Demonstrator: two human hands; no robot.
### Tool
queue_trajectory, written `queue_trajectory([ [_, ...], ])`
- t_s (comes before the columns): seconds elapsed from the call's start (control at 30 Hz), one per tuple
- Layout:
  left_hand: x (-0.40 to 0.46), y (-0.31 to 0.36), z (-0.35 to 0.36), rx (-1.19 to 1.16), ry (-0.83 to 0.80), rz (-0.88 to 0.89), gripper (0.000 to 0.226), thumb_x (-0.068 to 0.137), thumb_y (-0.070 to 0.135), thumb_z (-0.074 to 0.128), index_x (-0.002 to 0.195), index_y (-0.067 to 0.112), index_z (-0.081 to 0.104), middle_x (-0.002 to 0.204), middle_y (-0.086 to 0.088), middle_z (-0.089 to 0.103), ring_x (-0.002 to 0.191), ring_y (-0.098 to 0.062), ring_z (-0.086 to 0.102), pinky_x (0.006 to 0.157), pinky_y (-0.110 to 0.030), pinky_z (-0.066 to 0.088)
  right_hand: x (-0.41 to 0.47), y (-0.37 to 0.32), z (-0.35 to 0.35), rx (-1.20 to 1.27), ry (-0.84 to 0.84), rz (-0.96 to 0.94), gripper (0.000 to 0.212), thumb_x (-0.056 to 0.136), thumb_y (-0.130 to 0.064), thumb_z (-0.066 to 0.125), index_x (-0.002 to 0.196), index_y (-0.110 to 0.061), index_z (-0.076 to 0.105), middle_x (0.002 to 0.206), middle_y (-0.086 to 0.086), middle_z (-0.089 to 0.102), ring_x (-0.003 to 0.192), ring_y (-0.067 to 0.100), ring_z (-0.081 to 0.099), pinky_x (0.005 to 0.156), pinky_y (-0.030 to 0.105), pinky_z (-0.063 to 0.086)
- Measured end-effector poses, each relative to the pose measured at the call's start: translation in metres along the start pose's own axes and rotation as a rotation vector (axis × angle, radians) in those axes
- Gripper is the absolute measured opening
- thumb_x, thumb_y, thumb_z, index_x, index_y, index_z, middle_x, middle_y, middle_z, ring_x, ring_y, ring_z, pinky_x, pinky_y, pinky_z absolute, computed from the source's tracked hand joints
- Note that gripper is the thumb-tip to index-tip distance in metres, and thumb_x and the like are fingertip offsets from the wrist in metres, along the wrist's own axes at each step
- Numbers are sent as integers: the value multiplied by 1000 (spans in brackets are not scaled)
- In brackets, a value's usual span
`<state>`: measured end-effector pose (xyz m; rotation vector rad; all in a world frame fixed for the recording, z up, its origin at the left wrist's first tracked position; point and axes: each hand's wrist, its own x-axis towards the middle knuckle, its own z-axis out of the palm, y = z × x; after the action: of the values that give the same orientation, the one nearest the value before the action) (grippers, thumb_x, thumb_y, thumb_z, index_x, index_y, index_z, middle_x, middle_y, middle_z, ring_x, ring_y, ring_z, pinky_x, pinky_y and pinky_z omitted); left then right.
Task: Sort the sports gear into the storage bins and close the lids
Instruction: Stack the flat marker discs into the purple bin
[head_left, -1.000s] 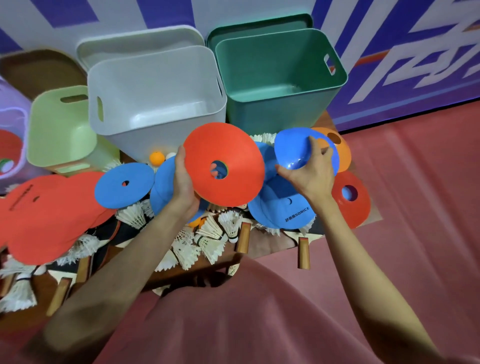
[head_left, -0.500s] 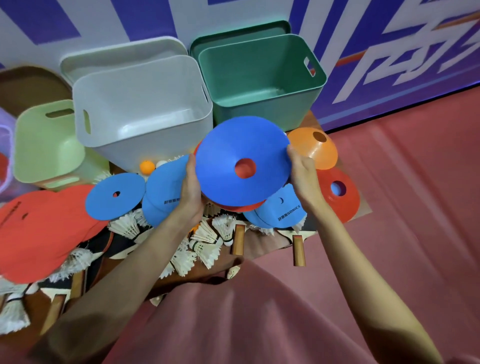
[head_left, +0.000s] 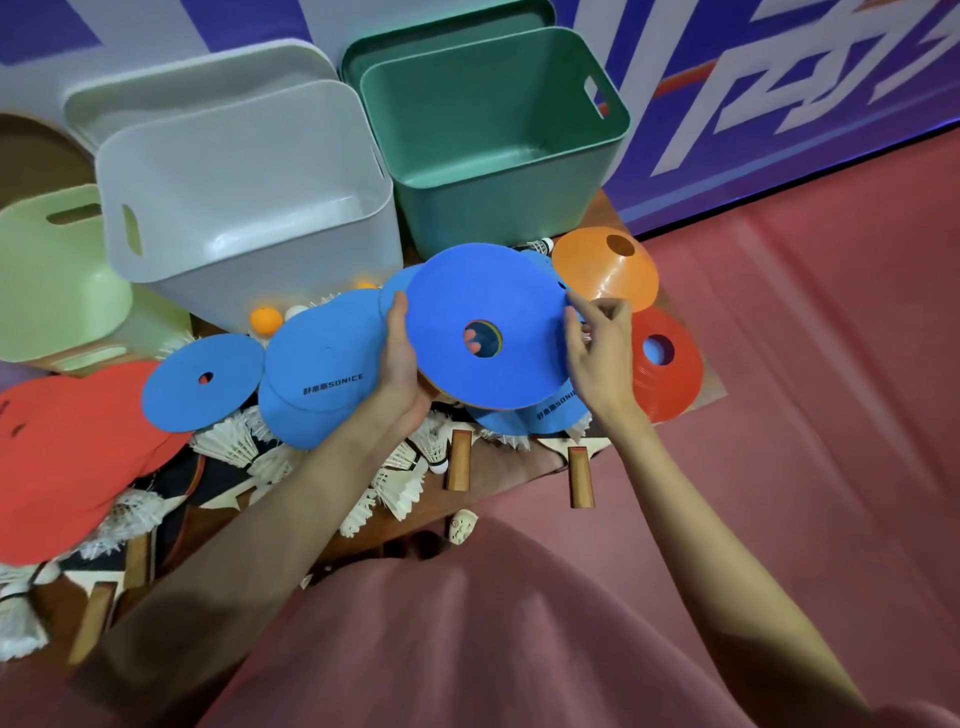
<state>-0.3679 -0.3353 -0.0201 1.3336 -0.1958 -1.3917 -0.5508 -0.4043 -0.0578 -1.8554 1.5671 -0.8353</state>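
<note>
head cam | left hand (head_left: 402, 358) grips blue disc stack (head_left: 485, 325) by its left edge | right hand (head_left: 597, 348) loosely curled at right rim, holding nothing | white bin (head_left: 249, 187), green bin (head_left: 493, 130) lids off

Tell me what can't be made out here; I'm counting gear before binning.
Head view:
- Discs under the blue disc in the left hand: count hidden; only an orange edge shows.
- Paddle blades: buried under shuttlecocks and discs.
- Pale green bin: cut off by the left edge.

We see two open bins side by side at twelve o'clock: one bin (head_left: 249, 208) left, the other bin (head_left: 493, 140) right, lids propped behind. Before them discs (head_left: 202, 382), shuttlecocks (head_left: 234, 441) and paddle handles (head_left: 458, 460) crowd the table (head_left: 498, 467); a cone (head_left: 605, 273) sits at two o'clock.
</note>
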Motion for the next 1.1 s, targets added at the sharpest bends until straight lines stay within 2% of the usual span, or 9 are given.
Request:
queue_trajectory([
  [0.1,1,-4,5,-5,1,-3,54,96,59,31,123,24,62,113,0,71,102,-21,68,96,-45,51,2,18,-10,-29,14,98,39,101,-24,40,136,-9,49,120,13,44,105,19,47,82,17,32],
  [0.27,6,-10,3,14,-23,4,55,96,60,31,125,25,61,120,-1,68,112,-23,64,103,-49,45,-1,54,-20,-234,-63,299,58,89,-11,49,144,-10,31,134,22,36,115,39,47,83,35,43],
  [0.4,9,-11,2,37,-34,9,55,96,60,31,124,25,62,122,-1,67,115,-24,62,105,-51,42,-1,68,-24,-362,-214,350,69,85,-6,49,149,-12,22,136,26,36,106,44,53,73,39,44],
  [0.57,9,-9,4,35,-26,-5,52,95,61,33,118,27,64,119,-1,68,113,-24,63,104,-50,43,9,78,-27,-441,-264,354,74,82,-4,52,149,-13,23,135,24,33,95,44,58,65,36,43],
  [0.8,6,-6,5,66,-41,-24,52,95,62,32,116,28,66,117,0,69,110,-23,64,102,-50,45,14,86,-31,-459,-319,387,59,80,-5,55,136,-10,38,123,25,42,101,45,53,67,36,41],
  [0.9,4,-4,3,86,-57,-28,52,95,62,31,112,29,67,114,1,70,108,-22,66,100,-48,48,9,82,-37,-507,-239,416,51,80,-13,58,128,-7,43,120,23,41,108,44,48,69,37,41],
  [0.97,3,-3,3,93,-61,-32,51,95,62,30,107,30,68,110,2,72,104,-21,67,96,-45,50,2,74,-44,-508,-169,446,54,77,-29,66,121,-6,46,121,22,41,115,42,44,74,39,44],
  [1.03,2,-1,4,97,-51,-32,49,96,61,30,103,31,68,105,4,73,99,-19,69,91,-42,52,-7,60,-51,-441,-90,448,74,66,-49,75,121,-9,46,120,19,41,116,38,44,78,38,46],
  [1.1,2,0,4,115,-36,-16,46,96,60,30,100,33,67,99,8,74,93,-16,70,84,-38,55,-13,43,-58,-371,-41,412,91,59,-59,77,131,-17,42,118,16,41,113,35,46,79,37,45],
])
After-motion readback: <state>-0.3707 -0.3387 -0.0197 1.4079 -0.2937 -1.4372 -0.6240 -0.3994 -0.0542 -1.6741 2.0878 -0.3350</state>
